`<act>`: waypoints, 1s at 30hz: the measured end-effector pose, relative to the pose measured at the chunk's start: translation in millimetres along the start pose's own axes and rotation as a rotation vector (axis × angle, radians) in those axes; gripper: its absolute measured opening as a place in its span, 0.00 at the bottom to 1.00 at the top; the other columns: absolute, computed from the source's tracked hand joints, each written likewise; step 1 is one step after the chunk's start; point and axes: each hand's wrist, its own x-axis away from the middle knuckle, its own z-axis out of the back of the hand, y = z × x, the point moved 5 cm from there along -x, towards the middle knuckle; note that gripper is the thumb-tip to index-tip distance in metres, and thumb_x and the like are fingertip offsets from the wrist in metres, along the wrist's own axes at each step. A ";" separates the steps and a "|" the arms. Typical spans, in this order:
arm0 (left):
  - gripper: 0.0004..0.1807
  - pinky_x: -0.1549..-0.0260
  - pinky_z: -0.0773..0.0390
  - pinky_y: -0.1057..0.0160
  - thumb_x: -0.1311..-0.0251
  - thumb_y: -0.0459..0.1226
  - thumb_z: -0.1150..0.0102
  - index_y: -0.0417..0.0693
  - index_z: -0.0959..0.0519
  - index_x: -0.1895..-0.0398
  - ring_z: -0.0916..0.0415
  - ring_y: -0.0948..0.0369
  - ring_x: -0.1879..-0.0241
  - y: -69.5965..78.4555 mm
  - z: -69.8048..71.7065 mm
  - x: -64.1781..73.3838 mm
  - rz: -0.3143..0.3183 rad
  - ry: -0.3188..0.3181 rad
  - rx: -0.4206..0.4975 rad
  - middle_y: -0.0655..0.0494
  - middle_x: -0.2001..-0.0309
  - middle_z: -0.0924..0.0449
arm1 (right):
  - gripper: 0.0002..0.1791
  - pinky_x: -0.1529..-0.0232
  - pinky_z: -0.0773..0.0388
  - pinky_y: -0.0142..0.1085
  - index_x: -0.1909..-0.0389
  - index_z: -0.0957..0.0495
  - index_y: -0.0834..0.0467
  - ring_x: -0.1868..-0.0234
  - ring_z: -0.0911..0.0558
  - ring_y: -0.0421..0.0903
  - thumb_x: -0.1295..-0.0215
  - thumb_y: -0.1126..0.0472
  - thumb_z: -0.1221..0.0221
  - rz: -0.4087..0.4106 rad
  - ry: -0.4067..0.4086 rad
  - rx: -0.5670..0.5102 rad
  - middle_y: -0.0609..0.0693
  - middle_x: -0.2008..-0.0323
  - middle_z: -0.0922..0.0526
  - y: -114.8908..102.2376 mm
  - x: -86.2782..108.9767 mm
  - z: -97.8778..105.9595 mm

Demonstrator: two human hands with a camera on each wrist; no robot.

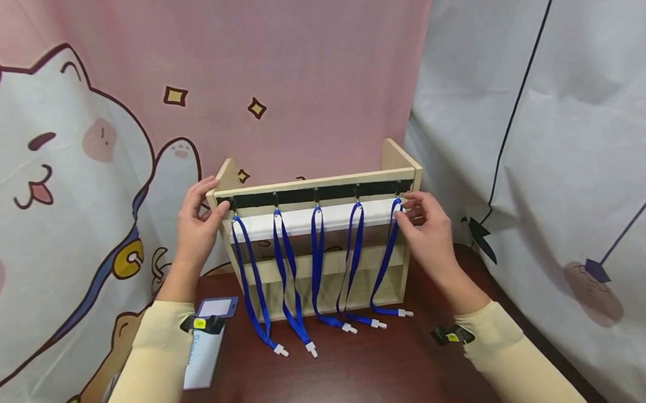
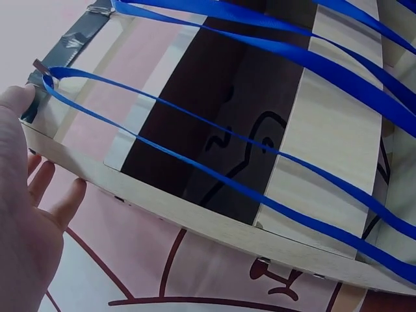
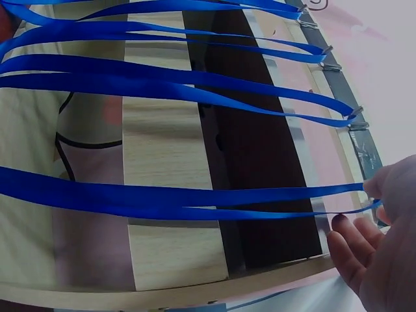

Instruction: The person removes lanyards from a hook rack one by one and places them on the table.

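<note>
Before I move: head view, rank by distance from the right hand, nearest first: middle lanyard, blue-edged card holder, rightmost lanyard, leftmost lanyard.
From the right hand:
1. Rightmost lanyard, right beside the thumb
2. Middle lanyard, centre of the rack
3. Leftmost lanyard, rack's left end
4. Blue-edged card holder, on the table, left of the rack

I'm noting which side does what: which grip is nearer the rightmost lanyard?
Right. The right grip is at the top of the rightmost lanyard, close to its hook; the left grip holds the opposite end of the rack.
</note>
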 end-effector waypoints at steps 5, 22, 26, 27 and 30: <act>0.27 0.39 0.18 0.65 0.25 0.31 0.32 0.47 0.21 0.25 0.27 0.56 0.30 1.0 0.6 -1.2 -0.014 0.002 0.007 0.56 0.21 0.30 | 0.15 0.55 0.22 0.25 0.40 0.17 0.62 0.58 0.15 0.48 0.24 0.68 0.32 0.001 0.055 0.008 0.56 0.53 0.13 1.1 -0.8 -0.7; 0.24 0.36 0.18 0.61 0.24 0.32 0.32 0.46 0.20 0.28 0.28 0.55 0.28 -0.6 3.9 -2.8 -0.010 0.002 0.026 0.58 0.22 0.29 | 0.06 0.63 0.23 0.25 0.52 0.10 0.63 0.64 0.19 0.44 0.21 0.65 0.34 0.025 0.164 -0.006 0.52 0.58 0.11 -6.1 -7.4 6.8; 0.24 0.37 0.18 0.62 0.24 0.31 0.31 0.45 0.19 0.28 0.28 0.55 0.29 -0.1 3.8 -3.0 -0.002 -0.004 0.019 0.57 0.22 0.29 | 0.06 0.64 0.23 0.25 0.52 0.11 0.63 0.65 0.19 0.43 0.21 0.65 0.34 0.026 0.172 -0.028 0.50 0.59 0.11 -6.8 -8.7 9.8; 0.24 0.37 0.18 0.63 0.24 0.31 0.31 0.45 0.19 0.28 0.28 0.55 0.29 -0.2 3.9 -3.0 0.000 -0.007 0.016 0.57 0.22 0.29 | 0.06 0.65 0.23 0.26 0.52 0.10 0.63 0.65 0.19 0.43 0.21 0.65 0.34 0.026 0.175 -0.036 0.50 0.59 0.11 -6.9 -9.0 10.7; 0.23 0.38 0.18 0.65 0.24 0.31 0.31 0.45 0.19 0.28 0.28 0.56 0.29 -0.1 4.3 -3.5 0.007 -0.019 0.012 0.56 0.22 0.30 | 0.06 0.65 0.24 0.27 0.52 0.10 0.62 0.67 0.20 0.43 0.20 0.65 0.35 0.022 0.188 -0.057 0.48 0.60 0.12 -8.2 -9.9 14.9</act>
